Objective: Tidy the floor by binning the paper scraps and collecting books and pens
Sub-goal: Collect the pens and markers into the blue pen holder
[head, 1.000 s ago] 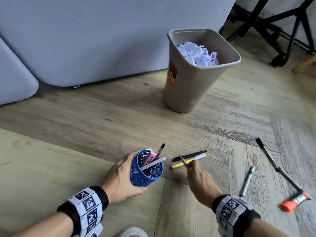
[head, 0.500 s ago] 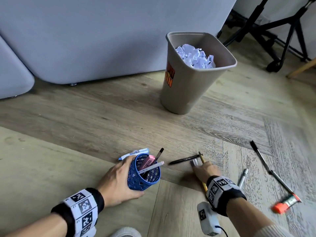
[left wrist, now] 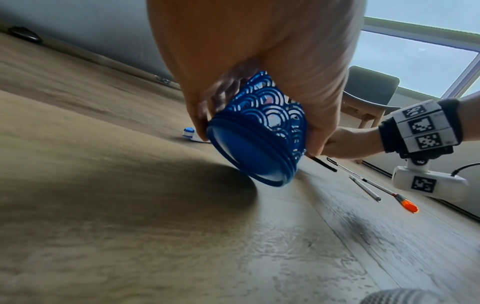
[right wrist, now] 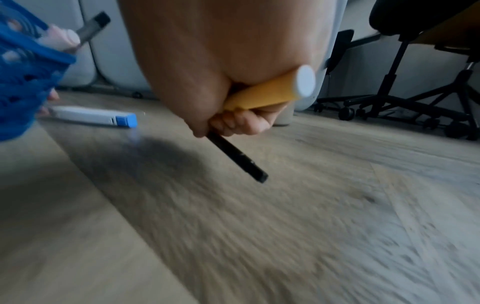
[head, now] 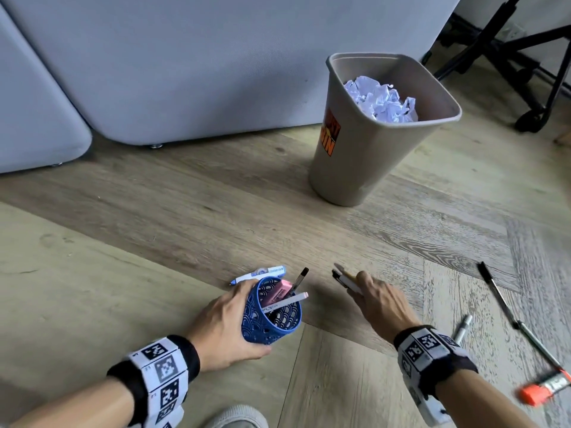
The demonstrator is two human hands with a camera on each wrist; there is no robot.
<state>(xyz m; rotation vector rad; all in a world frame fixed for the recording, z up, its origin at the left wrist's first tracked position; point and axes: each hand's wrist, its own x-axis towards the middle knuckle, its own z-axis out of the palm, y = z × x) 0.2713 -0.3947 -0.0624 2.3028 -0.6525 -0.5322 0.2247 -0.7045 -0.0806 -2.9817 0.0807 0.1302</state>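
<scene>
We tip the blue plastic lattice pen cup (head: 272, 313) with our left hand (head: 222, 322) wrapped round it, while our right hand (head: 381, 301) squeezes a yellow marker (right wrist: 270, 92) and a black pen (right wrist: 236, 156) that we should next drop into the cup.

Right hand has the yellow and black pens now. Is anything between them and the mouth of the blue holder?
Nothing visible on the bare floor gap between the right hand, gripping the yellow highlighter and black pen, and the blue lattice pen holder tilted in the left hand. The mouth itself is partly crowded: a pink eraser and pens jut out.
</scene>
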